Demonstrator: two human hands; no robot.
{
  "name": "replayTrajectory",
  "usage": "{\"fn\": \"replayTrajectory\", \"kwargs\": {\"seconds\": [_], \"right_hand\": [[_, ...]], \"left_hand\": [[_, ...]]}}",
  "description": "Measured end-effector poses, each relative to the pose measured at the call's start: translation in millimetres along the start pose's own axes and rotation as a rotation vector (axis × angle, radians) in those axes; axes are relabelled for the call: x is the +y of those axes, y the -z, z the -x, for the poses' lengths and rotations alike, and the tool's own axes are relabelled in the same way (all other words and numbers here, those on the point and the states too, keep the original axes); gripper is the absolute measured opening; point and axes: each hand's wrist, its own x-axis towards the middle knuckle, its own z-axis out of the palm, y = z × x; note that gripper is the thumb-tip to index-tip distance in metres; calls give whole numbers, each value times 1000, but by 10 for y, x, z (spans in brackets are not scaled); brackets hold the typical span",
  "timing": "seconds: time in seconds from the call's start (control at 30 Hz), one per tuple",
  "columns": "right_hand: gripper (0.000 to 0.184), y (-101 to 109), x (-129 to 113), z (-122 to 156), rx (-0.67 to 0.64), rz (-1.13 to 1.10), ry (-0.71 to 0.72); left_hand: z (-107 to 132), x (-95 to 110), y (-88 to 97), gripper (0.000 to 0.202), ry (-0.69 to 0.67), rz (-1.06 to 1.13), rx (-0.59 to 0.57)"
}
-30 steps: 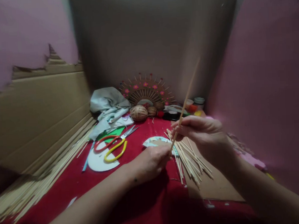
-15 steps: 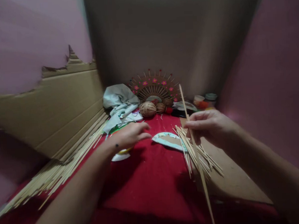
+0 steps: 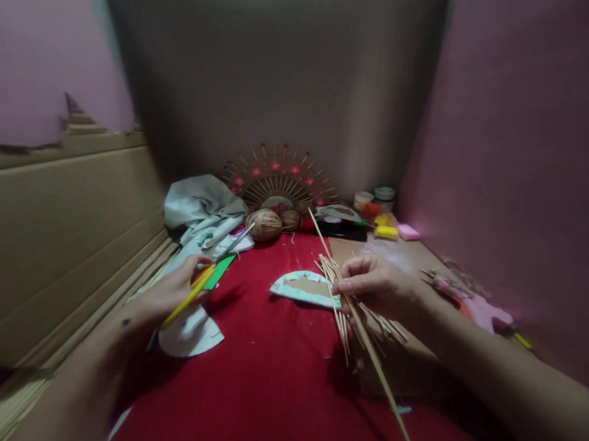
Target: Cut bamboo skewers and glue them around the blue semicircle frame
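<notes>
Head view: the left hand [image 3: 174, 289] is closed around the scissors [image 3: 193, 293], lifted above a white cutout [image 3: 195, 337], while the right hand [image 3: 377, 285] pinches one long stick [image 3: 380, 374], slanting over loose sticks [image 3: 392, 328] beside a half-moon piece [image 3: 302, 288] on red cloth [image 3: 254, 394]

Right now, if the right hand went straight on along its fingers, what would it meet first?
For the right hand, probably the loose sticks, which in this view cross the right end of the half-round piece just past the fingertips. Depth is unclear; the hand may pass above both.
</notes>
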Motion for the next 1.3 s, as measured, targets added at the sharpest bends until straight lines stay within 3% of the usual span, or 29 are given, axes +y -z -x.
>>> {"fn": "replayTrajectory", "kwargs": {"seconds": [0.1, 0.2, 0.3, 0.37, 0.73, 1.0, 1.3], "right_hand": [[11, 27, -14, 13, -75, -104, 55], [13, 38, -45, 34, -117, -159, 103], [13, 43, -63, 63, -165, -188, 140], [13, 45, -62, 74, -207, -201, 136], [17, -56, -41, 106, -168, -184, -23], [16, -88, -61, 121, -196, -189, -38], [16, -118, -30, 151, -118, -161, -67]], "left_hand": [[63, 173, 8, 56, -211, 237, -45], [113, 537, -32, 46, -452, 204, -162], [135, 882, -50, 44, -487, 78, -223], [134, 1005, -57, 44, -495, 58, -245], [201, 1208, -177, 49, -584, 10, -320], [186, 1246, -211, 49, -631, 44, -355], [207, 1288, -236, 49, -689, 124, -313]]}}
